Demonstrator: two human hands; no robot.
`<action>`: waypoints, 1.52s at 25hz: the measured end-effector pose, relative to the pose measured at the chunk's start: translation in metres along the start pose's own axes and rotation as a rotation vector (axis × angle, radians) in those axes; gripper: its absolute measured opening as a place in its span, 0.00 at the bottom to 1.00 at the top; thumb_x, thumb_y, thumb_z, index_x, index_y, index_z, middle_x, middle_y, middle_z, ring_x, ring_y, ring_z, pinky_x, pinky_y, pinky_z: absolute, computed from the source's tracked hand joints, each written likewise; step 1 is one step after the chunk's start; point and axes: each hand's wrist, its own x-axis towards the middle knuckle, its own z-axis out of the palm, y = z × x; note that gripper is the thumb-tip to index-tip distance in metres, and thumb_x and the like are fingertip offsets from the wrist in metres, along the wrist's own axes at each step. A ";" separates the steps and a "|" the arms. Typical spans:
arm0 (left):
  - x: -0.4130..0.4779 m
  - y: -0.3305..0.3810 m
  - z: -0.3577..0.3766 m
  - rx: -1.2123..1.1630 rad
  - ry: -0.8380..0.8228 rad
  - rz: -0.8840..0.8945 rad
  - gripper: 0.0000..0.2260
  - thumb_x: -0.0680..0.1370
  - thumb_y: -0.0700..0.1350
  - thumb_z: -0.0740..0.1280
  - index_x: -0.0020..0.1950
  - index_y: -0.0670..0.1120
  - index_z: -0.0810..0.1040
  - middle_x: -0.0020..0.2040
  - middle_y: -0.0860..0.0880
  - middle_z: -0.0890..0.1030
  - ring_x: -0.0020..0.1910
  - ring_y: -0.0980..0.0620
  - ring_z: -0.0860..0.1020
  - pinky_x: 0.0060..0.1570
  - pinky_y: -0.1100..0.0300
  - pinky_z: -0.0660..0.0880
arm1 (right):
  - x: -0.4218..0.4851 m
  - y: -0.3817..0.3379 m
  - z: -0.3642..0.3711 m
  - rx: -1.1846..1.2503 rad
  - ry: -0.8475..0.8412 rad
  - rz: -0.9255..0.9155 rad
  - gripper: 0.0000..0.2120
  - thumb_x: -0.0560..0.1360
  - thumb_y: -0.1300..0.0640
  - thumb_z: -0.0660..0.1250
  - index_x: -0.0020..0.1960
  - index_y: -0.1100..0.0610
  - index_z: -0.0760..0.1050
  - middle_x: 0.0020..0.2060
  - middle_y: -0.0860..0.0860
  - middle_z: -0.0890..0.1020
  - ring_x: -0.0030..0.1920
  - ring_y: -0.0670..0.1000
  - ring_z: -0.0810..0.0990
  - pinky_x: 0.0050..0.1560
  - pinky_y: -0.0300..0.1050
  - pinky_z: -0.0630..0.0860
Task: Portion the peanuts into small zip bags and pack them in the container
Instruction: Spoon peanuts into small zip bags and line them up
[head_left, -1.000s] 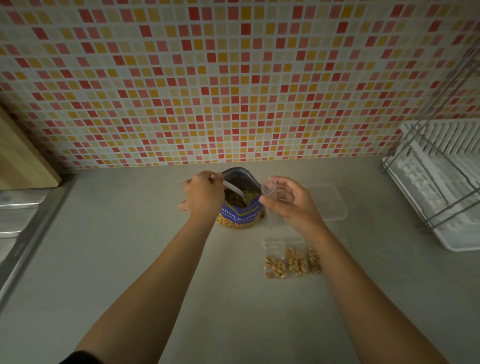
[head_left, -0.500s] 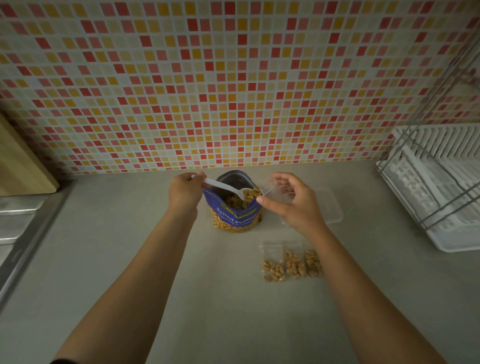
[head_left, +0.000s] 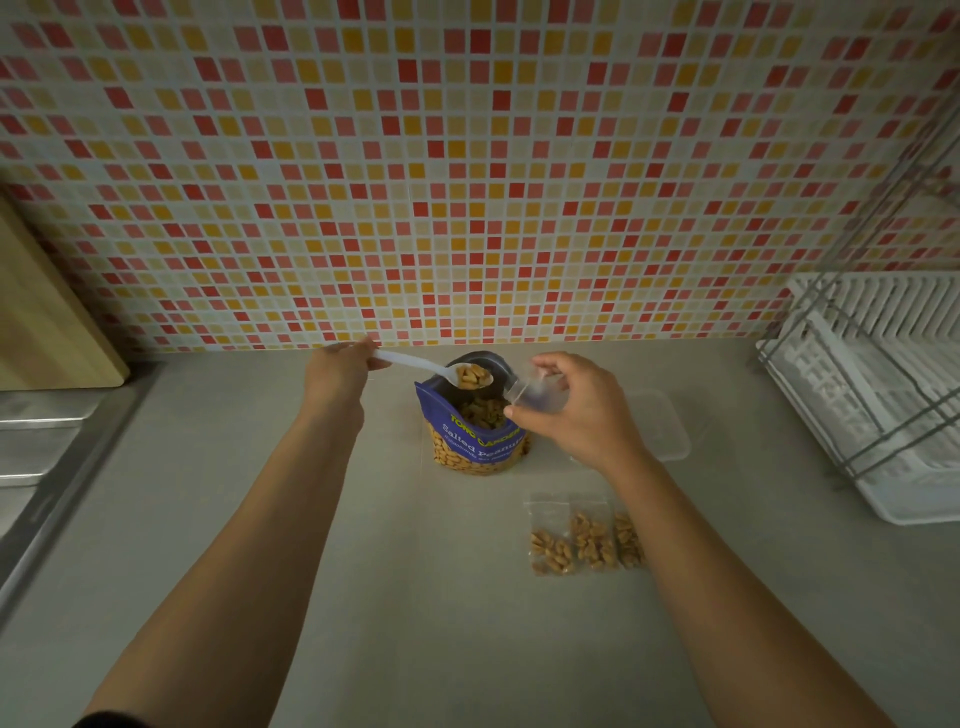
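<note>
At the back of the grey desk (head_left: 415, 597), close to the mosaic tile wall (head_left: 467, 182), we see a blue pouch of salted peanuts (head_left: 475, 436) standing upright with its top open. The left hand (head_left: 337, 371) has its grip pinched on the handle end of a white plastic spoon (head_left: 415, 364), whose bowl, heaped with peanuts, hangs level above the pouch's mouth. The right hand (head_left: 576, 410) pinches a small clear zip bag (head_left: 535, 389) between thumb and fingers, holding it just beside the spoon's bowl; we cannot tell whether the two touch. Behind that hand a clear plastic container (head_left: 667, 431) sits on the desk, partly hidden by the wrist. Nearer to us, three filled zip bags of peanuts (head_left: 584, 540) lie flat in a row, overlapping slightly, the rightmost one partly covered by the right forearm. A white dish rack (head_left: 883, 395) stands at the right edge, a wooden board (head_left: 47, 322) leans at the left, and a steel sink (head_left: 36, 447) lies below it.
</note>
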 end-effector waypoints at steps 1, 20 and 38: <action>-0.002 0.007 -0.001 -0.007 -0.003 0.009 0.02 0.79 0.43 0.62 0.46 0.49 0.72 0.40 0.53 0.76 0.57 0.49 0.77 0.65 0.52 0.70 | 0.001 -0.003 0.002 -0.049 0.000 -0.018 0.31 0.62 0.46 0.77 0.62 0.55 0.74 0.55 0.48 0.79 0.53 0.48 0.77 0.52 0.42 0.73; -0.044 0.045 0.003 0.429 -0.013 0.933 0.14 0.76 0.57 0.58 0.48 0.51 0.79 0.38 0.55 0.81 0.50 0.44 0.78 0.52 0.43 0.74 | 0.000 -0.024 0.029 0.401 0.138 0.163 0.21 0.64 0.51 0.77 0.56 0.51 0.76 0.44 0.41 0.80 0.42 0.36 0.77 0.41 0.28 0.72; -0.015 -0.046 0.036 1.138 -0.045 0.796 0.15 0.80 0.53 0.56 0.59 0.50 0.78 0.66 0.46 0.73 0.72 0.50 0.61 0.65 0.39 0.58 | -0.019 0.003 0.029 0.414 0.006 0.171 0.25 0.65 0.49 0.76 0.59 0.51 0.73 0.49 0.43 0.79 0.50 0.43 0.79 0.43 0.28 0.72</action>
